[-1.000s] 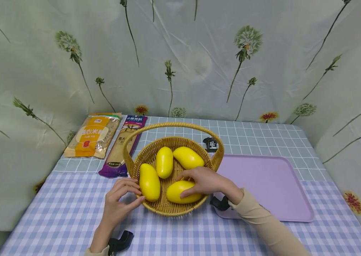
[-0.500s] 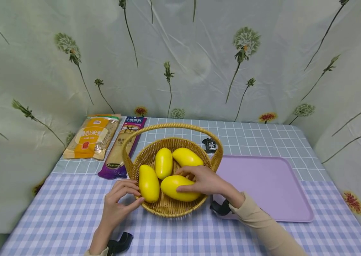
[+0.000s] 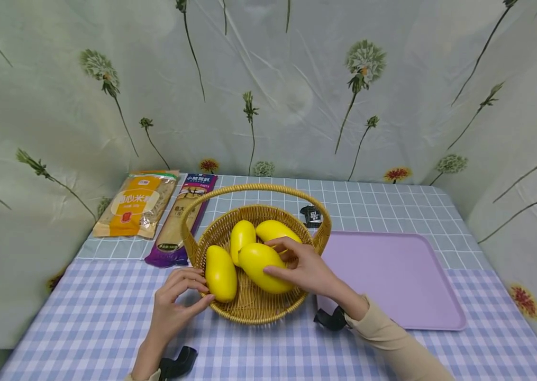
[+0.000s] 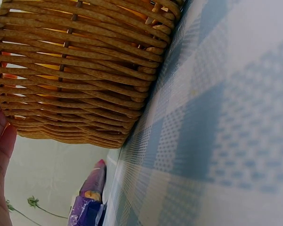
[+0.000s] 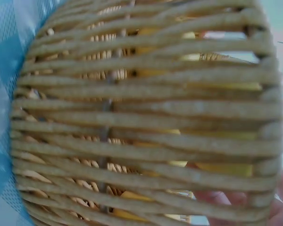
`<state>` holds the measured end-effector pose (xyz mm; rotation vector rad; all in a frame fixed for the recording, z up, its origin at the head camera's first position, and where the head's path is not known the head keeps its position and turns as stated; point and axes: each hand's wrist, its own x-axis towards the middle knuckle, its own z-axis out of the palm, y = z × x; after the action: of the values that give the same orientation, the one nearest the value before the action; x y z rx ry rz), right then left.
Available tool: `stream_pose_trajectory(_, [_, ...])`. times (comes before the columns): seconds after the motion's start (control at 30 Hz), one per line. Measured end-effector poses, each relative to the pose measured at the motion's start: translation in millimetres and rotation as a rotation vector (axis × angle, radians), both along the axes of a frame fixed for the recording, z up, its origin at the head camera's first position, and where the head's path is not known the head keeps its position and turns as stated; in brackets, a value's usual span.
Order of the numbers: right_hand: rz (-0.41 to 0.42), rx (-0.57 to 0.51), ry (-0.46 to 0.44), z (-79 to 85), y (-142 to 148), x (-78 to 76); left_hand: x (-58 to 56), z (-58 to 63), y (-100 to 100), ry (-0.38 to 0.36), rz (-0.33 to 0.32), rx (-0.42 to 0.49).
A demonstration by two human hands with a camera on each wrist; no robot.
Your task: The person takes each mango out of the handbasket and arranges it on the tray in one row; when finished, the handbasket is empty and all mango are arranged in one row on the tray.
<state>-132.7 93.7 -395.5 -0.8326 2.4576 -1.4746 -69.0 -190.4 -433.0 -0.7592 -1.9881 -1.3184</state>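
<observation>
A wicker basket (image 3: 255, 313) with an arched handle stands on the table with yellow mangoes inside. My right hand (image 3: 313, 272) grips one mango (image 3: 263, 269) between thumb and fingers, raised above the basket floor. Behind it, partly covered, are a middle mango (image 3: 242, 235) and a back-right mango (image 3: 275, 230). Another mango (image 3: 221, 274) lies along the left wall. My left hand (image 3: 175, 301) holds the basket's left rim with thumb and fingertips. In the left wrist view its fingers show at the rim. Through the weave, the right wrist view shows yellow fruit and part of the fingers.
A lilac tray (image 3: 392, 280) lies right of the basket, close to its side. Left and behind are an orange-labelled bag (image 3: 136, 205) and a purple pasta pack (image 3: 180, 225). A small black packet (image 3: 313, 216) lies behind the basket's handle.
My right hand has lifted the front-right mango off the basket floor and tilted it, moving it slightly back and left. The left hand stays at the rim.
</observation>
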Motion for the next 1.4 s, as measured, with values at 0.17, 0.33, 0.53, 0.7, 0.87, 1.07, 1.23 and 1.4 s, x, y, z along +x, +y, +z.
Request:
stream_pose_trajectory(0.17, [-0.038,-0.103,-0.023,2.3,4.5,6.3,-0.7,-0.3,0.5,0.006,-0.004,0.001])
stream_pose_trajectory(0.33, [-0.05,-0.199,-0.017,4.3,9.7,12.4,-0.5,0.5,0.6,0.005,-0.006,0.005])
stream_pose_trajectory(0.53, [-0.049,-0.291,-0.014,7.8,21.9,20.4,-0.1,1.9,0.4,-0.004,-0.003,0.001])
stream_pose_trajectory(0.7, [-0.064,-0.33,0.026,9.6,35.9,26.1,-0.1,2.1,0.2,-0.007,-0.001,0.002])
stream_pose_trajectory(0.87, [-0.092,-0.347,0.054,8.4,52.5,31.2,-0.7,1.7,0.1,-0.001,-0.006,0.003])
stream_pose_trajectory(1.07, [-0.154,-0.311,0.081,4.5,75.1,35.3,-1.2,1.1,0.0,0.005,-0.01,0.004])
stream_pose_trajectory(1.23, [-0.201,-0.305,0.098,1.9,94.1,37.3,-1.7,0.7,0.0,0.008,-0.016,0.011])
stream_pose_trajectory(1.4, [-0.219,-0.3,0.05,-3.4,111.8,37.8,-1.5,0.6,0.0,0.006,-0.014,0.012])
